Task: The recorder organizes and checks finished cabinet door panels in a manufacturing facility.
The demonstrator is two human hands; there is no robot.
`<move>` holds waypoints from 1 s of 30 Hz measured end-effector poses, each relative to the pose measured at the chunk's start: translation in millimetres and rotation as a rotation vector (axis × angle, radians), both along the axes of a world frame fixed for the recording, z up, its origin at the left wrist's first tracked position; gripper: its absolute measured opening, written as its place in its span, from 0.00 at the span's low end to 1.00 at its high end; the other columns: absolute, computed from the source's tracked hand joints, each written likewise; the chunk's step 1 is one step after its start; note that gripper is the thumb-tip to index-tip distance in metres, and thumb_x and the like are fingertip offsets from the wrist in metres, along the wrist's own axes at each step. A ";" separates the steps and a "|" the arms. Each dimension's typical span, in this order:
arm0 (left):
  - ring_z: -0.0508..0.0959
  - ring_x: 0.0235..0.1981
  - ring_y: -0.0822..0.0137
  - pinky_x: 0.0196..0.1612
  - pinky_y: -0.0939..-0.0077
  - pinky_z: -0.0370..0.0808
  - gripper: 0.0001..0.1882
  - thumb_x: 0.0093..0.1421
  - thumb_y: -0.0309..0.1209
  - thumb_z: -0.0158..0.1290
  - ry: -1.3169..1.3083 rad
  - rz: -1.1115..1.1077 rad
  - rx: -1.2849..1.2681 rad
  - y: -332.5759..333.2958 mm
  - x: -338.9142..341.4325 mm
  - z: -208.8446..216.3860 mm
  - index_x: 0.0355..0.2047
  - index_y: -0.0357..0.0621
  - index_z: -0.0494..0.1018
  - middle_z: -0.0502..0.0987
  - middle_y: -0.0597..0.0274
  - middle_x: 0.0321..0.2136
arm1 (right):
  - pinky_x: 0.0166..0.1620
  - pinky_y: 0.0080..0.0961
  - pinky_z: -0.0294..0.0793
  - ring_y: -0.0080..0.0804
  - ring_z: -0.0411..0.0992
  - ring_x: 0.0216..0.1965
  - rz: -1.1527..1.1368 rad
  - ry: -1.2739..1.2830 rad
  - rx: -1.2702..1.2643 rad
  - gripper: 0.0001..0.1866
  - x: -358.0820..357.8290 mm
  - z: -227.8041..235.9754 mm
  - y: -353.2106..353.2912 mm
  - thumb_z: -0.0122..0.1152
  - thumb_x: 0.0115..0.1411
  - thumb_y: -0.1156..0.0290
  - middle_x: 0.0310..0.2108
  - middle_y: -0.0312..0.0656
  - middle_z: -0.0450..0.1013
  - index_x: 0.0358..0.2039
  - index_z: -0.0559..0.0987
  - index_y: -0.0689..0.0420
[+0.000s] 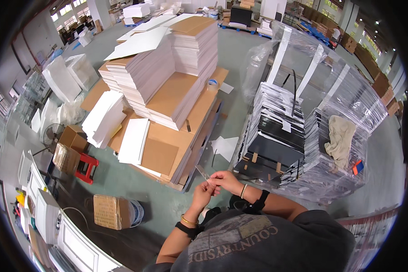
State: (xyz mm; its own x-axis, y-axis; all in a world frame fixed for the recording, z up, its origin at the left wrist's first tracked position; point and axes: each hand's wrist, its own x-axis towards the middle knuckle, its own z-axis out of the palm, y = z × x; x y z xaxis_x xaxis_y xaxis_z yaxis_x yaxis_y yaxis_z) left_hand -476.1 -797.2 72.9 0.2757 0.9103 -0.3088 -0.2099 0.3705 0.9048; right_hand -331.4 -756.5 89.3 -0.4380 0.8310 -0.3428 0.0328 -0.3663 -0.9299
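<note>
In front of my body, beside the corner of a loaded pallet, my left hand (203, 194) and my right hand (227, 181) meet with fingertips touching. A thin, narrow, greyish strip (201, 170) sticks up from between them; it is too small to tell its kind. My left hand is closed around its lower end. The fingers of my right hand pinch close to the same spot. Nearest to them are brown cardboard sheets (160, 157) and a small pile of white sheets (134, 141) on the pallet.
Tall stacks of white-edged boards (147, 77) fill the pallet, with a tape roll (212, 85) near its edge. At right stand wrapped black panels (276, 140) under a beige cloth (340, 138). A red stool (87, 168), a cardboard box (108, 211) and white paper scraps (225, 147) occupy the floor.
</note>
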 end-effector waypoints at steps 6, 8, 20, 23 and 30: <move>0.74 0.26 0.73 0.30 0.82 0.71 0.11 0.60 0.32 0.44 0.007 -0.045 -0.003 14.6 6.6 -4.9 0.33 0.35 0.71 0.75 0.60 0.26 | 0.32 0.18 0.67 0.20 0.68 0.27 -0.118 -0.186 0.228 0.14 9.8 -6.7 8.8 0.60 0.52 0.65 0.26 0.36 0.73 0.32 0.76 0.63; 0.73 0.24 0.74 0.30 0.82 0.71 0.13 0.60 0.33 0.45 0.022 -0.014 -0.029 11.2 -3.9 -11.9 0.34 0.35 0.71 0.75 0.60 0.25 | 0.33 0.19 0.68 0.22 0.70 0.28 -0.007 -0.233 0.328 0.15 6.7 -8.9 23.2 0.60 0.51 0.63 0.26 0.36 0.73 0.33 0.77 0.62; 0.73 0.21 0.73 0.26 0.83 0.71 0.11 0.59 0.35 0.47 0.253 0.063 -0.196 35.6 -103.5 -43.1 0.32 0.39 0.71 0.75 0.61 0.23 | 0.21 0.15 0.69 0.20 0.69 0.19 -0.495 0.064 0.128 0.13 74.6 -3.0 121.6 0.52 0.57 0.64 0.21 0.37 0.69 0.28 0.71 0.63; 0.73 0.21 0.72 0.25 0.83 0.71 0.10 0.59 0.34 0.47 0.223 0.093 -0.250 51.7 -110.7 -51.5 0.32 0.38 0.70 0.74 0.60 0.23 | 0.23 0.16 0.70 0.20 0.69 0.20 -0.627 0.129 0.116 0.12 104.4 -2.2 144.5 0.54 0.57 0.66 0.22 0.38 0.70 0.29 0.72 0.64; 0.74 0.23 0.71 0.28 0.81 0.72 0.12 0.59 0.34 0.48 0.272 -0.155 -0.137 104.6 -48.0 -41.9 0.34 0.36 0.69 0.75 0.59 0.24 | 0.25 0.15 0.71 0.20 0.70 0.22 -0.788 0.089 0.174 0.10 168.5 -1.3 173.2 0.56 0.55 0.71 0.24 0.38 0.71 0.32 0.72 0.65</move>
State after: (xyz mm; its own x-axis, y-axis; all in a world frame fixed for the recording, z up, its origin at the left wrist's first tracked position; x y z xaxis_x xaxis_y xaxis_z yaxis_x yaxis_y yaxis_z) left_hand -524.0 -692.6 31.0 0.2981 0.8090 -0.5066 0.1006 0.5011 0.8595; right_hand -162.9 -583.3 88.0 0.2785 0.9450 -0.1716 -0.2510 -0.1009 -0.9627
